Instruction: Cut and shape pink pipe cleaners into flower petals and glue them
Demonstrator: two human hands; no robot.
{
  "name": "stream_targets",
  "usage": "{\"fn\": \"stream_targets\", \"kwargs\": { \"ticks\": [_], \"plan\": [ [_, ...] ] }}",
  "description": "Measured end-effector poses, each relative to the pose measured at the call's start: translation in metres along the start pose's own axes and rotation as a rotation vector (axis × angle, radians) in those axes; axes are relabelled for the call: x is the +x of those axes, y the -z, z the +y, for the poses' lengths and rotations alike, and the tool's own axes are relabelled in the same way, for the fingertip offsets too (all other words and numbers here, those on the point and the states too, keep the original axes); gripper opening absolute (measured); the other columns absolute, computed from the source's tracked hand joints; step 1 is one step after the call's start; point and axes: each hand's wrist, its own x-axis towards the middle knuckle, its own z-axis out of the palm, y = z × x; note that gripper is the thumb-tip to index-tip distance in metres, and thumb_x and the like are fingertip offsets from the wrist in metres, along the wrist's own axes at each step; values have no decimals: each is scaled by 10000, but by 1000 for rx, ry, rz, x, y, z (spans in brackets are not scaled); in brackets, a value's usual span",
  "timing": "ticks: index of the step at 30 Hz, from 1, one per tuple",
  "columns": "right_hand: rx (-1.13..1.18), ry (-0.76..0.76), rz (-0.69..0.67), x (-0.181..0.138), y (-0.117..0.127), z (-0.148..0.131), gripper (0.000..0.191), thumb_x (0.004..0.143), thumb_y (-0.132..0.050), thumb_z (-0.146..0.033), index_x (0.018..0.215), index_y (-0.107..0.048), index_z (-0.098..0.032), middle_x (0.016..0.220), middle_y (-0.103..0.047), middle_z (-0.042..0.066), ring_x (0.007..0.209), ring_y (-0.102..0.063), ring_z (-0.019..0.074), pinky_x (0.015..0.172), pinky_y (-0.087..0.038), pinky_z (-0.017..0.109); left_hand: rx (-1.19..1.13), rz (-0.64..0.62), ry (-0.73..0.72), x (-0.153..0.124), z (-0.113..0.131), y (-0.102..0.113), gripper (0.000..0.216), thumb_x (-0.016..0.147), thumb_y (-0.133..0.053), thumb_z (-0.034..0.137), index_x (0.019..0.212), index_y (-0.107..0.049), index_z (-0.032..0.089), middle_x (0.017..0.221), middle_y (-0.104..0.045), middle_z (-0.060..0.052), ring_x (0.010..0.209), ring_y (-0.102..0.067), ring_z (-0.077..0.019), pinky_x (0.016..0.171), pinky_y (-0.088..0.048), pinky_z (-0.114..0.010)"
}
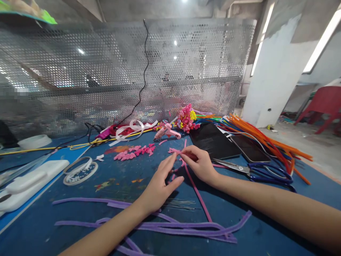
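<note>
the person's two hands meet over the desk [149, 193], fingertips close together around a pink piece [175, 151]. the right hand [201, 165] pinches it between thumb and forefinger; the left hand [160, 177] has its fingertips against it from the other side, thumb spread away, and whether those fingers grip cannot be told.

the piece is small, slim and fuzzy, a soft candy pink. its far end pokes out beyond the fingertips, uneven and lumpy, either looped or folded, too small to say which; the rest is hidden by the right hand's fingers. a long pink strip [198, 193] of the same plush look runs from just below the fingertips toward the person, straight, flat and a deeper pink along its length. whether it joins the piece cannot be told.

beyond the left hand lies a pile [134, 152] of short curled bits, pale pink at one side and hotter pink at the other. past the fingertips sits a pink glue gun [167, 131], with a bunch of fuzzy flowers [187, 119] behind it. thin wires [181, 203] and purple strips [183, 227] lie nearer the person than the hands. scissors [242, 169] rest just right of the right hand.
</note>
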Motion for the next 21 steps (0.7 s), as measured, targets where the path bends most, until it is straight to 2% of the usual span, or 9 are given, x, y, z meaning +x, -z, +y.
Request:
{"fn": "stream_targets", "kwargs": {
  "ticks": [7, 14, 18, 21],
  "plan": [
    [-119, 71, 58, 1, 2, -1, 149, 808, -520, -240, 853, -646, -175, 780, -662, 34, 660, -577, 128, 609, -447, 228, -19, -43, 7, 1, 0, 0, 619, 850, -434, 362, 1375, -105, 342, 1463, -152, -24, 1302, -220, -223, 1024, -280, -424],
    [-202, 145, 9, 0, 1, 1, 148, 813, -518, -246, 850, -648, -188, 709, -629, 20, 627, -544, 120, 589, -426, 224, 6, -32, 11, 2, -4, -2, 667, 815, -488, 385, 1377, -140, 300, 1451, -190, -59, 1295, -241, -229, 1011, -303, -417],
    [-267, 197, -52, -1, 2, 1, 152, 823, -486, -187, 818, -637, -172, 678, -575, 16, 620, -509, 110, 587, -407, 212, 111, -7, -7, 0, -2, -4, 672, 804, -509, 359, 1376, -167, 273, 1428, -253, -62, 1287, -252, -214, 1043, -244, -427],
    [-363, 248, -165, -3, 3, 2, 174, 829, -453, -161, 828, -627, -166, 694, -560, 24, 645, -509, 114, 591, -399, 207, 149, 19, -54, -1, 2, -3, 599, 803, -511, 296, 1349, -269, 268, 1366, -372, -56, 1246, -322, -214, 1043, -246, -425]
  ]
}}
